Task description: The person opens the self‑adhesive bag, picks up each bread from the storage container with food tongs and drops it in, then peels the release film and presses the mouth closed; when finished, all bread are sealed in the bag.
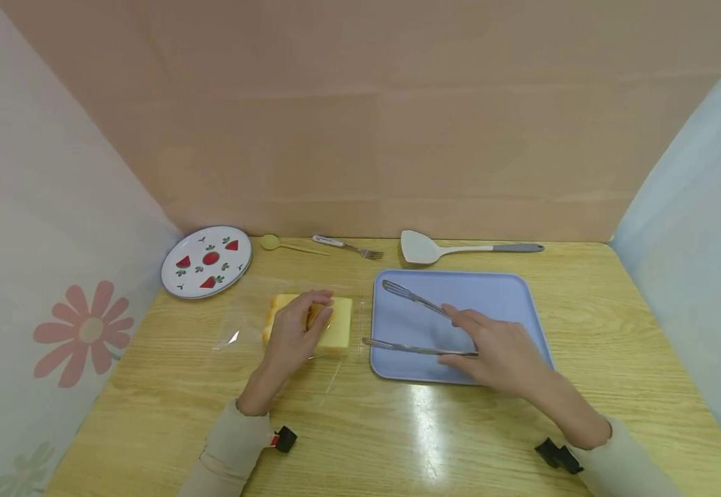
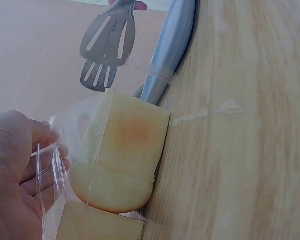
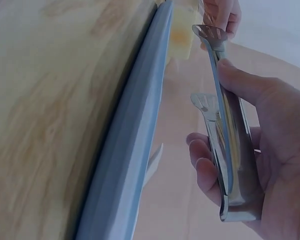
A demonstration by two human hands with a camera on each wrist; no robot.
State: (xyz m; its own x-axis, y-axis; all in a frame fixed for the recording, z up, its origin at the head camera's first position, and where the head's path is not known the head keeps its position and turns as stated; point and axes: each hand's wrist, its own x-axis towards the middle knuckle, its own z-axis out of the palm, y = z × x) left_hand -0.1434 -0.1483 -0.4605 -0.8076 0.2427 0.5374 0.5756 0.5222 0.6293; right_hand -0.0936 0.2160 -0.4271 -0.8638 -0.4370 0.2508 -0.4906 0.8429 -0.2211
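Observation:
My left hand [image 1: 292, 331] is above the bread slices [image 1: 341, 324] at the left of the table. In the left wrist view its thumb and fingers pinch the clear plastic bag [image 2: 77, 122] around the bread, which has a browned crust edge. My right hand [image 1: 509, 353] holds metal tongs [image 3: 246, 197] between thumb and fingers. The tongs' two arms are spread apart, with slotted ends pointing left toward the bread. Below the tongs lies the blue tray [image 1: 503, 293]. Nothing is gripped between the tongs' ends.
White plates [image 1: 230, 273] with a strawberry and watermelon pattern stand at the back left. Along the back lie a yellow spoon [image 1: 271, 242], a fork [image 1: 369, 254] and a pale spatula [image 1: 421, 248] with a grey handle end. Walls [image 1: 372, 138] enclose the table's back and sides.

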